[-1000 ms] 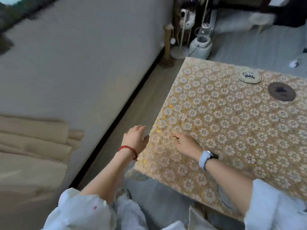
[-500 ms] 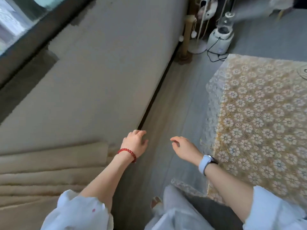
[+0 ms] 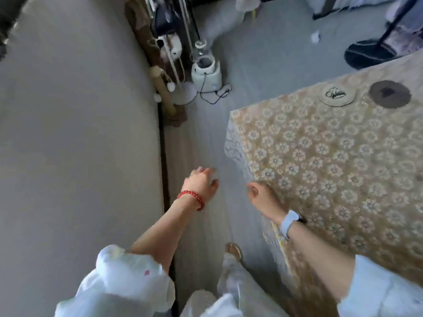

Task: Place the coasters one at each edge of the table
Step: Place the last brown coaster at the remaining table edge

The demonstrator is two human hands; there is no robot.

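Two round coasters lie side by side near the far edge of the table point(image 3: 320, 170), which is covered with a gold floral cloth: a cream coaster point(image 3: 337, 95) with a dark drawing and a dark brown coaster point(image 3: 390, 94). My left hand point(image 3: 203, 182), with a red bead bracelet on the wrist, hovers over the floor left of the table and holds nothing. My right hand point(image 3: 262, 196), with a watch on the wrist, is at the table's near left edge with loosely curled fingers, touching or just above the hanging cloth. Both hands are far from the coasters.
A pale wall point(image 3: 75, 145) runs along the left, leaving a narrow strip of grey floor beside the table. A white appliance point(image 3: 206, 73) with a trailing cord and a wooden stand point(image 3: 163, 92) sit at the far end. A black fan base point(image 3: 375, 54) stands beyond the table. My foot point(image 3: 234, 250) is below.
The view swung left off the table and back, so both coasters show again. My hands left the tabletop; the right one is back at the table's left edge, the left over the floor.
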